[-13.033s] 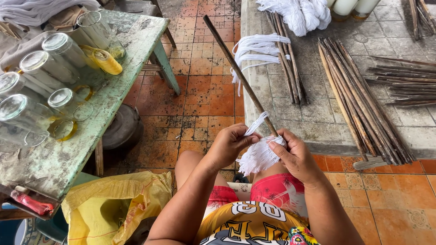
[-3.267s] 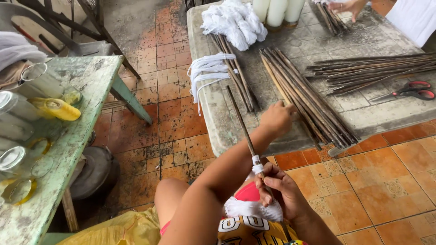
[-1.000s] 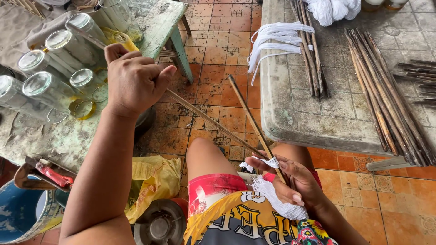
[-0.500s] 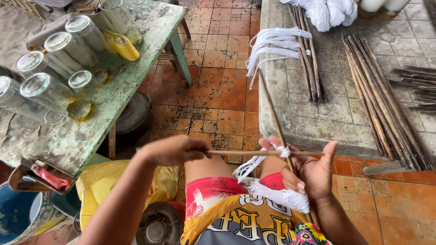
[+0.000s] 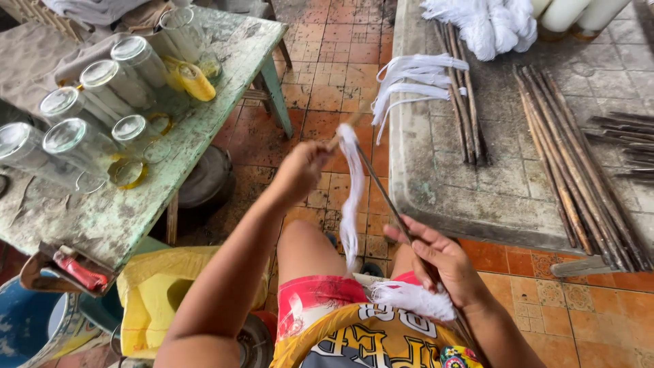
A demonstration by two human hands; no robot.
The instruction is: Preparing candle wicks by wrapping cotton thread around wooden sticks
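Left hand point(image 5: 304, 165) raised since half a second ago: then low at the lap, gripping a stick held crosswise; now lifted above the knee, out over the tiled floor point(image 5: 327, 61). Closed around the upper end of a light stick point(image 5: 344, 127), with a hank of white string point(image 5: 351, 197) draped from that end and hanging down toward the lap. Right hand point(image 5: 439, 262) changed too: palm no longer spread, now curled around a dark stick point(image 5: 385, 194) that slants up and left from the fingers. Grip closed; thumb side hidden, so tightness not readable. White tassel point(image 5: 412, 300) bunched under the right hand, resting on the red shorts point(image 5: 313, 300).

Surroundings, noted as seen:
- Grey slab point(image 5: 449, 184) to the right, just beside the right hand but not touching.
- On slab: bundle of dark sticks point(image 5: 565, 157), a smaller pair of sticks point(image 5: 466, 102), loops of white cord point(image 5: 415, 78) hanging over the edge, and a heap of white yarn point(image 5: 487, 24) at the far end.
- Green table point(image 5: 136, 197) to the left, well apart from both hands, carrying glass jars point(image 5: 88, 116) lying on their sides and a yellow spool point(image 5: 197, 82).
- Yellow bag point(image 5: 163, 293) below the table, beside the left forearm.
- Blue bucket point(image 5: 30, 327) at lower left corner.
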